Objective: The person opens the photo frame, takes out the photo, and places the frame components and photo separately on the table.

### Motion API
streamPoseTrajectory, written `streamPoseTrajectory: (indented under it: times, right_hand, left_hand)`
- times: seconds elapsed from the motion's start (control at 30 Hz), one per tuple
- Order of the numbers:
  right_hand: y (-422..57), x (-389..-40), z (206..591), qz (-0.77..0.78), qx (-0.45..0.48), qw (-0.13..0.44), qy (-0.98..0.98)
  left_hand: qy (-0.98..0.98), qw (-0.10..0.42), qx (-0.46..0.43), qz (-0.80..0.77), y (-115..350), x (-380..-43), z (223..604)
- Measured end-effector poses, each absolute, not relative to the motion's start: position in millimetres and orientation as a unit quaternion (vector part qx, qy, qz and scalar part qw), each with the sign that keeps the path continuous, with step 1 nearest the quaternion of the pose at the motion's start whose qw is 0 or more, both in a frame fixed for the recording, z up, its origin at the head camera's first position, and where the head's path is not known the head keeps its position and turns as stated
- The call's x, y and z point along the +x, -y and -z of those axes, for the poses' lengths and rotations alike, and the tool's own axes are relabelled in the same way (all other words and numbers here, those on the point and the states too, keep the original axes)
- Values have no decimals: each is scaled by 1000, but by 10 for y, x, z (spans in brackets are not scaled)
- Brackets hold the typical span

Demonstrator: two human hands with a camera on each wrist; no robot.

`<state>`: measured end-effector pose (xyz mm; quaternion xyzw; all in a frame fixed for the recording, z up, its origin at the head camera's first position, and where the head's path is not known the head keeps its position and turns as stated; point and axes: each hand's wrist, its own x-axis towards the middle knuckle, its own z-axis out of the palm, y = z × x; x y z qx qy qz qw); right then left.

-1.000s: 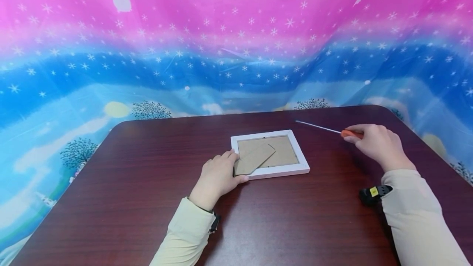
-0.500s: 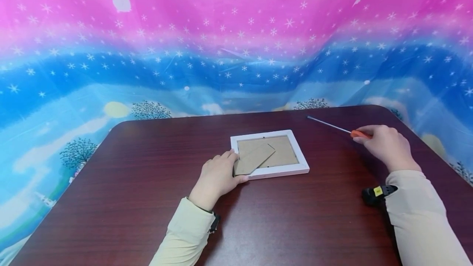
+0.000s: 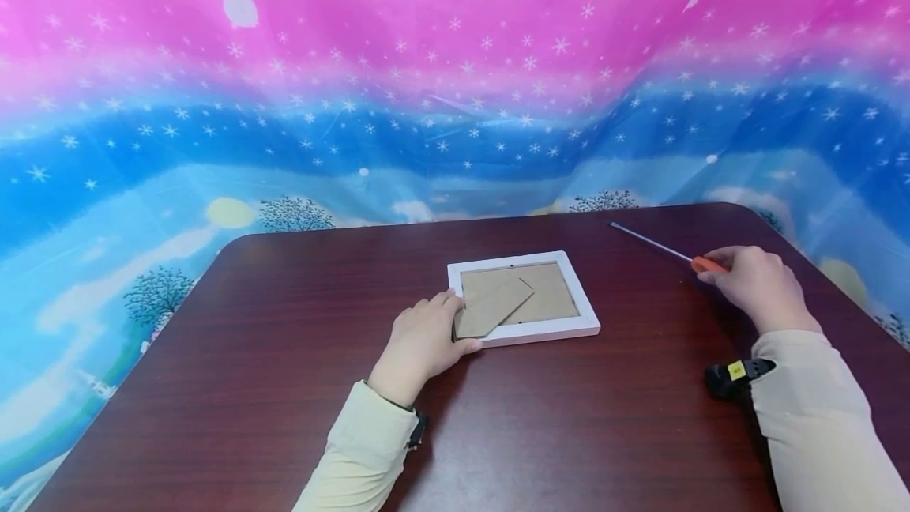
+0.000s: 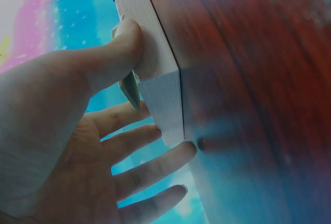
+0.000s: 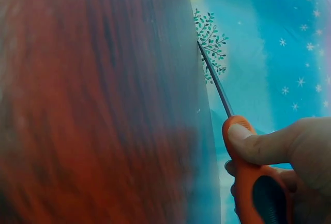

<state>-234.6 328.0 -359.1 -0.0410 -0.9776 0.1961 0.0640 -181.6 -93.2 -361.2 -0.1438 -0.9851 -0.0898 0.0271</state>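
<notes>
A white picture frame (image 3: 587, 314) lies face down on the table, showing its brown backing board (image 3: 550, 299) and a slanting stand flap (image 3: 492, 310). My left hand (image 3: 419, 338) touches its near left corner. In the left wrist view, the thumb (image 4: 129, 40) presses the near side while the fairly straight, spread fingers reach along the left side. Off to the right, my right hand (image 3: 757, 283) grips a screwdriver (image 5: 243, 141) by its orange and black handle, thumb laid along it. The metal shaft (image 3: 650, 242) points away to the far left, apart from the frame.
The dark red-brown wooden table (image 3: 284, 354) has rounded far corners. Behind it hangs a pink and blue printed cloth (image 3: 398, 117) with snowflakes and trees. Wrist cameras, such as the black one (image 3: 728, 379) on the right wrist, are strapped at the sleeves.
My right hand has moved to the right with the screwdriver, away from the picture frame. The left hand and the frame stay where they were; the head view has shifted slightly.
</notes>
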Motion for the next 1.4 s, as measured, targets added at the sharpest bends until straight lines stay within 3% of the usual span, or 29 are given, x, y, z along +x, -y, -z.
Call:
streamPoseTrajectory:
  times: [0.83, 1.4]
  right_hand:
    - [-3317, -2350, 3621, -191, -41, 19, 981]
    - [-3068, -2319, 3450, -176, -25, 47, 983]
  left_hand:
    - [986, 23, -146, 83, 936, -1834, 3636]
    - [985, 4, -149, 92, 933, -1827, 3607]
